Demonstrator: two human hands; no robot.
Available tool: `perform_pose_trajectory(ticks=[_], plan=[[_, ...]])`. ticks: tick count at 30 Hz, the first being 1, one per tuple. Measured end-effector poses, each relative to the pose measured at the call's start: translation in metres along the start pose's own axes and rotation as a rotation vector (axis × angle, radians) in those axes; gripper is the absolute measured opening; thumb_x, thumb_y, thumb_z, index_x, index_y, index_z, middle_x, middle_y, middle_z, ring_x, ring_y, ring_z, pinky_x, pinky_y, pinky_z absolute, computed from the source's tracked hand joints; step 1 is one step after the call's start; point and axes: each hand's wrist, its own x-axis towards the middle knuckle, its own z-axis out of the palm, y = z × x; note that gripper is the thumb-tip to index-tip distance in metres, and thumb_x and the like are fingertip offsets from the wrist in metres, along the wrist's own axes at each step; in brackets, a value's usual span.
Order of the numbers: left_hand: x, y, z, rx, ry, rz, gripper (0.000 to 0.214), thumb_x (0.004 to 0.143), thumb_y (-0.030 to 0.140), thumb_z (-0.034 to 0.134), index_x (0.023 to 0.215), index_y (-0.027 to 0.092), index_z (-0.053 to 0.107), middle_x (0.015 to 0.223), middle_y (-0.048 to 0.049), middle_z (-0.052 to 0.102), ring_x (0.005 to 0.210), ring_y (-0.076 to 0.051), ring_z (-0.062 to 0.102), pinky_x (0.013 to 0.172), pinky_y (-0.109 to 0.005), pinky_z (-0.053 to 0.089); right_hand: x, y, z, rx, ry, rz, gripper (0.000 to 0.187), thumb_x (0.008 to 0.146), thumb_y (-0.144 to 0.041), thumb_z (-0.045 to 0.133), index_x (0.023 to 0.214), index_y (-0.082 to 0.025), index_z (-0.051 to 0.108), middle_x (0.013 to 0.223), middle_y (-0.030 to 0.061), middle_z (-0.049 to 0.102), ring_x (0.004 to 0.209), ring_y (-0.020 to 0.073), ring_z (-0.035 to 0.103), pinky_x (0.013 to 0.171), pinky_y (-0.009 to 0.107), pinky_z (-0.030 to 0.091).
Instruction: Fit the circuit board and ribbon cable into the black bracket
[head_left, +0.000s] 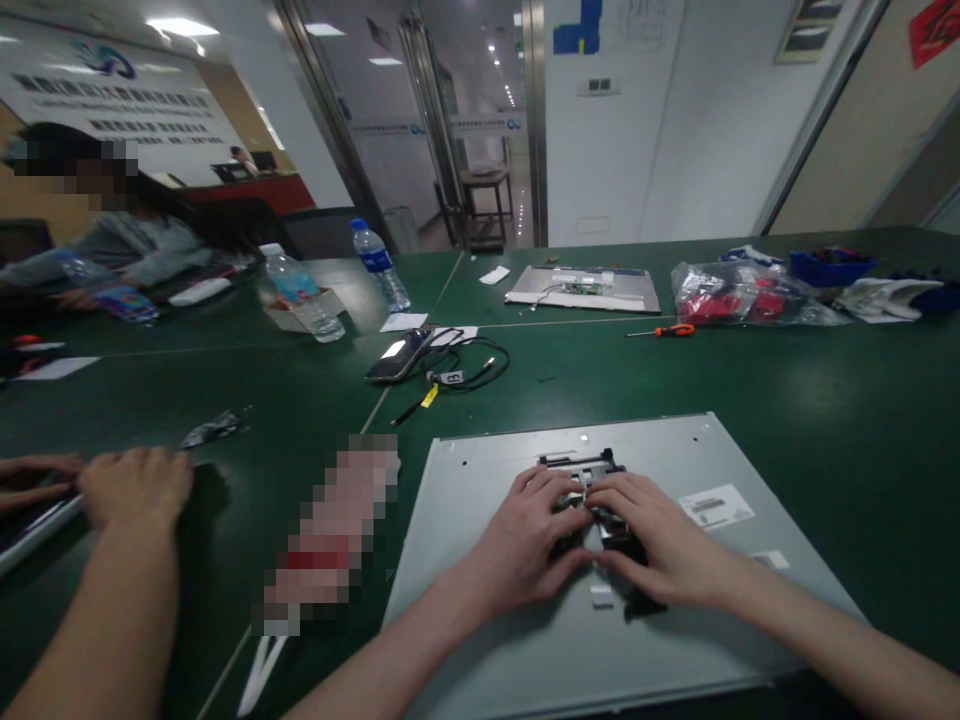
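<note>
A large flat silver-grey metal panel [480, 660] lies in front of me, with a black part of plastic and metal [619, 535] on its middle. My left hand [529, 535] curls over the left side of this part, fingers bent and fingertips on it. From the other side, my right hand [660, 540] grips it the same way, and both thumbs nearly meet at its near end. Much of the part is hidden under my fingers, so its exact kind cannot be told. A small white block [601, 597] sits on the panel just below my thumbs.
Left of me, a co-worker's hand [139, 490] rests by a pale-edged object. A blurred lanyard card [330, 530] lies between us. Farther off are a phone [400, 357], a coiled black cable [480, 378], water bottles [379, 265], an orange screwdriver [671, 330] and another panel [630, 292].
</note>
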Motion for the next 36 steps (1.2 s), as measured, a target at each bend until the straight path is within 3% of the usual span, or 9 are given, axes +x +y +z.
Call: perform_pose_trajectory(ticks=[4, 13, 20, 28, 36], plan=[[0.0019, 0.0015, -0.0025, -0.006, -0.016, 0.012, 0.027, 0.091, 0.032, 0.069, 0.116, 0.024, 0.065, 0.131, -0.0094, 0.061, 0.123, -0.031, 0.054, 0.109, -0.055, 0.037, 0.0006, 0.0010, -0.0008, 0.000, -0.004, -0.019, 0.046, 0.087, -0.021, 0.066, 0.131, -0.023, 0.051, 0.136, 0.0115, 0.057, 0.125, 0.0294, 0.052, 0.107, 0.051, 0.043], [0.0014, 0.0018, -0.0051, -0.024, -0.067, -0.013, 0.039, 0.083, 0.030, 0.076, 0.120, 0.025, 0.065, 0.138, -0.0106, 0.058, 0.130, -0.033, 0.050, 0.115, -0.059, 0.033, 0.0005, 0.0019, -0.0012, -0.012, -0.012, -0.017, 0.060, 0.084, -0.017, 0.066, 0.141, -0.022, 0.046, 0.142, 0.0121, 0.053, 0.131, 0.0293, 0.047, 0.112, 0.052, 0.039], [0.0020, 0.0041, -0.0083, -0.050, -0.065, -0.007, 0.049, 0.074, 0.016, 0.071, 0.122, 0.024, 0.064, 0.138, -0.0099, 0.057, 0.133, -0.033, 0.048, 0.118, -0.059, 0.030, 0.0001, -0.0028, -0.0063, -0.011, -0.003, -0.015, 0.062, 0.084, -0.018, 0.068, 0.141, -0.024, 0.046, 0.143, 0.0111, 0.052, 0.132, 0.0296, 0.046, 0.113, 0.051, 0.038], [0.0037, 0.0028, -0.0053, -0.048, -0.061, -0.007, 0.044, 0.079, 0.021, 0.070, 0.123, 0.025, 0.063, 0.140, -0.0098, 0.056, 0.135, -0.033, 0.047, 0.116, -0.059, 0.032, 0.0002, -0.0001, -0.0027, -0.001, 0.037, -0.024, 0.047, 0.089, -0.026, 0.069, 0.132, -0.023, 0.050, 0.136, 0.0106, 0.057, 0.126, 0.0282, 0.051, 0.108, 0.050, 0.041], [0.0038, 0.0022, -0.0046, -0.032, -0.044, -0.002, 0.040, 0.081, 0.020, 0.069, 0.120, 0.024, 0.064, 0.136, -0.0102, 0.058, 0.134, -0.032, 0.047, 0.115, -0.059, 0.034, 0.0003, 0.0016, 0.0022, 0.000, 0.036, 0.010, 0.061, 0.088, -0.022, 0.068, 0.143, -0.024, 0.044, 0.138, 0.0112, 0.056, 0.127, 0.0297, 0.050, 0.109, 0.052, 0.041]])
